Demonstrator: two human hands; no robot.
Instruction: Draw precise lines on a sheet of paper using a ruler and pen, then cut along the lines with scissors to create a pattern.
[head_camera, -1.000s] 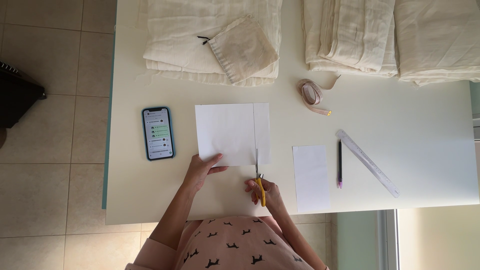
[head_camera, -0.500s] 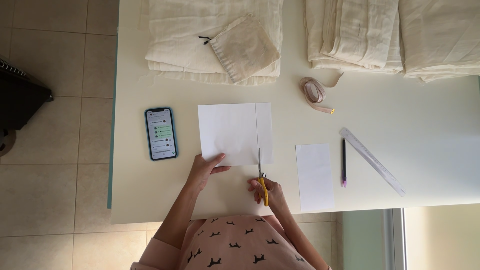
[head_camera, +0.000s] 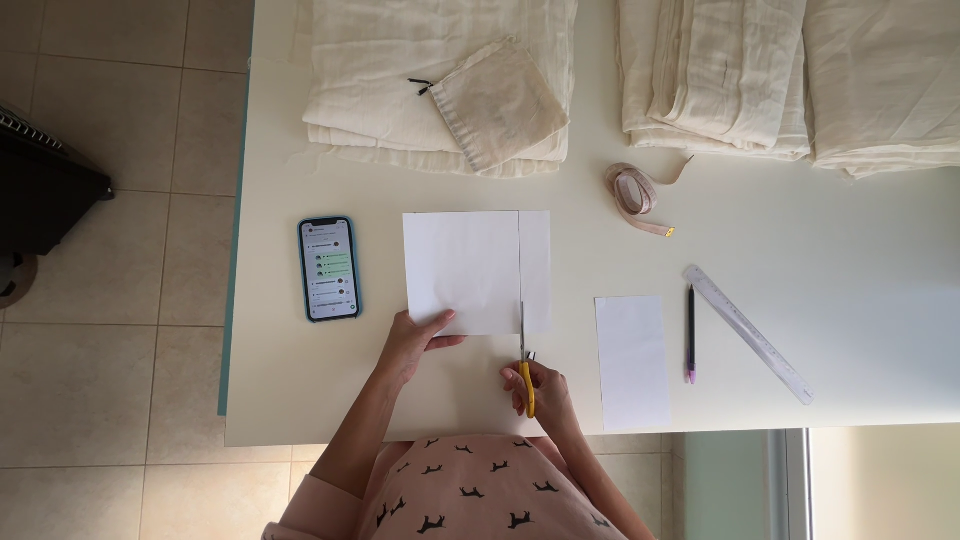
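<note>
The left hand (head_camera: 408, 345) lies flat on the near edge of a white paper sheet (head_camera: 462, 270), pinning it to the worktop (head_camera: 830, 240). The right hand (head_camera: 540, 390) is closed around yellow-handled scissors (head_camera: 524, 360), blades at the sheet's near edge on a drawn line. Almost the whole line looks uncut.

On the table (head_camera: 800, 400), a phone (head_camera: 329, 268) lies left of the paper sheet (head_camera: 465, 270), a ruler (head_camera: 748, 333) right.

Bright, even daylight (soft shadows), sharp focus.
</note>
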